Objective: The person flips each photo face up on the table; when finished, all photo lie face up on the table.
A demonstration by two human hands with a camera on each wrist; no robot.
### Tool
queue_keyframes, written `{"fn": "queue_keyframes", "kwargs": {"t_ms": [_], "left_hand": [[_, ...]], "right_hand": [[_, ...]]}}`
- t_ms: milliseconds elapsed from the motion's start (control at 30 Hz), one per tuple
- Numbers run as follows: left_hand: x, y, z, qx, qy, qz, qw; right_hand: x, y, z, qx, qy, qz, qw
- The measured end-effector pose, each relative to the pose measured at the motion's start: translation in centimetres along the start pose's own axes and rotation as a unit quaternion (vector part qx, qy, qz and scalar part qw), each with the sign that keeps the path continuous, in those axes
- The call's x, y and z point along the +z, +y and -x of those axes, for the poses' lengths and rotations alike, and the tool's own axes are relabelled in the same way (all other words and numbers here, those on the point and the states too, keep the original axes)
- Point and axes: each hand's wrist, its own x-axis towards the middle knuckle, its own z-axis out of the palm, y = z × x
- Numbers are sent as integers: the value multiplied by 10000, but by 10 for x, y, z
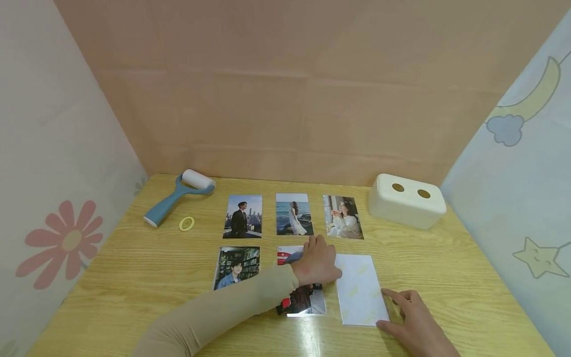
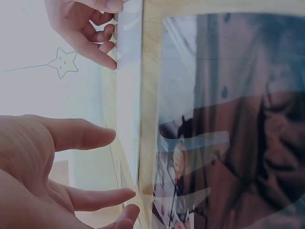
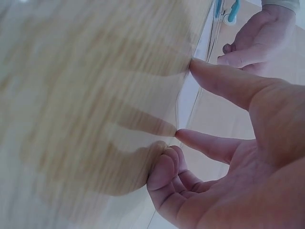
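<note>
A white rectangular card (image 1: 359,295) with faint yellowish patches lies on the table at the lower right of a photo grid. At its right edge, my right hand (image 1: 415,320) touches with the tips of thumb and index finger set apart; the other fingers are bent under, as the right wrist view shows. My left hand (image 1: 315,263) reaches across the lower middle photo (image 1: 305,300), partly hiding it, with the thumb near the card's upper left edge. In the left wrist view, the left thumb and fingers are spread beside the card (image 2: 128,95), nothing gripped between them.
Three photos stand in the back row: a suited figure (image 1: 243,216), a seaside picture (image 1: 294,214) and a window scene (image 1: 343,217). Front left lies a bookshelf photo (image 1: 236,267). A blue-handled lint roller (image 1: 178,196), yellow ring (image 1: 187,224) and white two-holed box (image 1: 407,201) flank them.
</note>
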Motion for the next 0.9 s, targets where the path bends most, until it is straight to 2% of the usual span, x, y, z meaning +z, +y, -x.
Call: {"fn": "queue_keyframes", "kwargs": {"t_ms": [333, 533, 667, 800, 900], "left_hand": [[-1, 1, 2, -46, 94, 426, 9990], [-4, 5, 7, -28, 65, 861, 9963], [-5, 8, 10, 24, 63, 1088, 9940], [-6, 9, 12, 141, 65, 1389, 9902], [-7, 12, 16, 182, -59, 1905, 9815]], "right_hand": [[0, -2, -1, -91, -13, 150, 9998], [2, -1, -4, -80, -140, 153, 9998], [3, 0, -5, -316, -126, 261, 9991], [4, -2, -3, -646, 107, 318, 9973], [4, -5, -1, -753, 267, 273, 9964]]}}
